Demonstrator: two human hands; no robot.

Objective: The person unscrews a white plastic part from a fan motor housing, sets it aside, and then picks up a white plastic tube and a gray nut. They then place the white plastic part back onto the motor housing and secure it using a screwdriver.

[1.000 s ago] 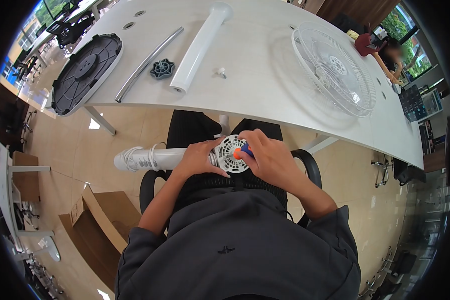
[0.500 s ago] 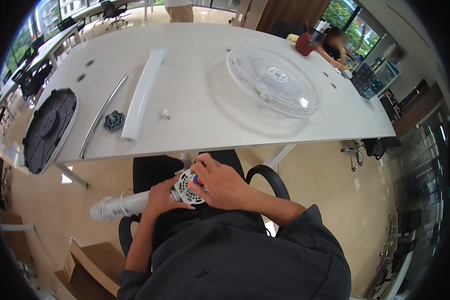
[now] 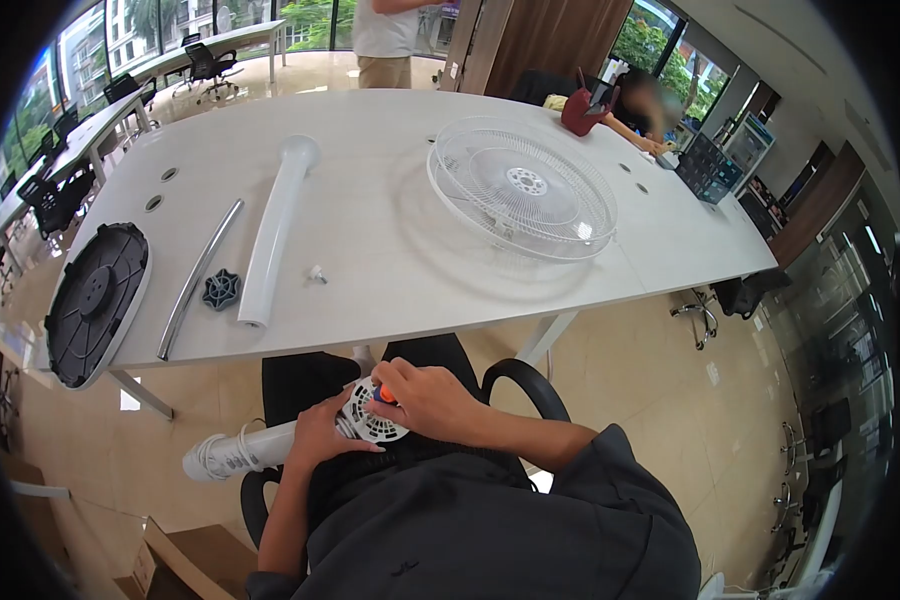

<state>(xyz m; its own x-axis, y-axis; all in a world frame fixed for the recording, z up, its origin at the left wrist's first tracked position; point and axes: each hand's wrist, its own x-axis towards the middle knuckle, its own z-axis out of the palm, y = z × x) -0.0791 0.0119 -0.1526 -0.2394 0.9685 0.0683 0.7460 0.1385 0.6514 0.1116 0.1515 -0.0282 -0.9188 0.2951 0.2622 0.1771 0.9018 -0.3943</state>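
Observation:
On my lap lies a white fan motor housing (image 3: 378, 428) with a round slotted face turned up. My left hand (image 3: 320, 432) is closed around its left side, thumb along the lower rim. In my right hand (image 3: 432, 402) is a screwdriver (image 3: 386, 394) with an orange and blue handle, held over the slotted face; its tip is hidden. A white tube (image 3: 260, 448) runs from the housing out to the left, past my left hand. White cord (image 3: 206, 458) is wound about the tube's far end.
On the white table (image 3: 370, 250) are a round black-and-white base (image 3: 98, 303), a curved metal rod (image 3: 198, 280), a dark knob (image 3: 221, 289), a white pole (image 3: 273, 240), a small white part (image 3: 317, 274) and a clear fan guard (image 3: 525, 185). A cardboard box (image 3: 195, 560) sits lower left. Two people are beyond the table.
The head view has tilted up, so the table appears lower and more of the standing person shows. My right hand has shifted slightly on the screwdriver; my left hand keeps its hold on the housing.

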